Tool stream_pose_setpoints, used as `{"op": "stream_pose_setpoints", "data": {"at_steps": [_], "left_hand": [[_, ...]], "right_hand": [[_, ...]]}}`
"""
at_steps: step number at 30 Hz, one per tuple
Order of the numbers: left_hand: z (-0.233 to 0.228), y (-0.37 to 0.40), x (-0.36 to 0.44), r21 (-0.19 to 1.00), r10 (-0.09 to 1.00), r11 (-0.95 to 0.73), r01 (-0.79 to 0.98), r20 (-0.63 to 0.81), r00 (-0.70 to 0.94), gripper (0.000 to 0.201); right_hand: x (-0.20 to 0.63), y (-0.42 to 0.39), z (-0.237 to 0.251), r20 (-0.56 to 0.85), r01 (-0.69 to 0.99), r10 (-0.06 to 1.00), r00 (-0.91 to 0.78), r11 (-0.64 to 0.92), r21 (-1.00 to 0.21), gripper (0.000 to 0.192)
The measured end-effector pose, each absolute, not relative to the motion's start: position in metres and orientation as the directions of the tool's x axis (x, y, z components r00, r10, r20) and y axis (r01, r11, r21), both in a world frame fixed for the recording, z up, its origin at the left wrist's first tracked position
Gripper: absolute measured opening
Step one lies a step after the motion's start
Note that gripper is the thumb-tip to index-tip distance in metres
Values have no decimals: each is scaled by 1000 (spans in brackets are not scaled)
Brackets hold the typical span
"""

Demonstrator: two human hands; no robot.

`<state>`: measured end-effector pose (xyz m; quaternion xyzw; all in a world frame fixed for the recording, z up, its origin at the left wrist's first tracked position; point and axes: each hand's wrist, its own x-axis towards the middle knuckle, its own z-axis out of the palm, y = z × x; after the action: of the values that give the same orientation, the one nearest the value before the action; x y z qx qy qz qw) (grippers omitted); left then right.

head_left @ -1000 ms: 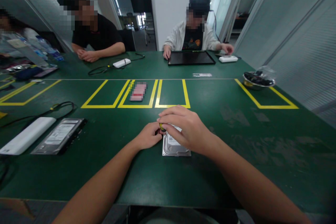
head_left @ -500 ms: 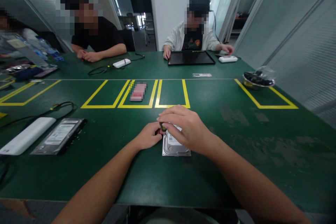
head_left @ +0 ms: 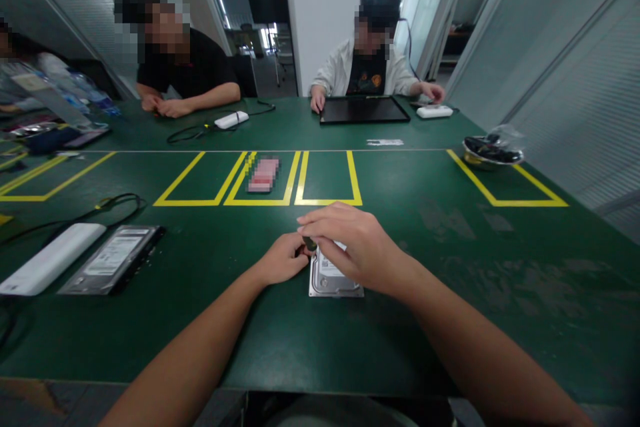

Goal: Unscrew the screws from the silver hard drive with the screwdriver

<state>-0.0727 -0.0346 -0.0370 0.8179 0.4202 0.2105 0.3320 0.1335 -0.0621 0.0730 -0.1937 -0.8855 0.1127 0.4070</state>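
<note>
My right hand point(head_left: 357, 250) lies over the far part of the silver hard drive point(head_left: 333, 277), which rests flat on the green table point(head_left: 450, 320), on the near side of the yellow tape boxes point(head_left: 327, 180). Its fingers are curled and pinch a small dark tool point(head_left: 310, 243) at the far-left corner of the drive. My left hand point(head_left: 283, 259) is just left of the drive, its fingers bent and touching the same tool; how firmly it grips I cannot tell. Far to the left of the drive lie another hard drive point(head_left: 113, 259) and a white box point(head_left: 50, 257).
</note>
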Motion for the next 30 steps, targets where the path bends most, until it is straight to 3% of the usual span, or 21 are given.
{"op": "stream_pose_setpoints", "data": {"at_steps": [10,17,30], "left_hand": [[-32,-37,-71,716,842,-416,561,70,535,21],[-31,-37,-71,691,833,-449,567,94,545,21],[-39,-34,-73,722,826,-425,546,63,560,22]], "right_hand": [[134,-63,72,661,242,451,-600,889,-388,26],[134,-63,73,659,290,488,-572,872,-394,16],[133,-60,71,687,267,439,-578,898,-349,22]]}}
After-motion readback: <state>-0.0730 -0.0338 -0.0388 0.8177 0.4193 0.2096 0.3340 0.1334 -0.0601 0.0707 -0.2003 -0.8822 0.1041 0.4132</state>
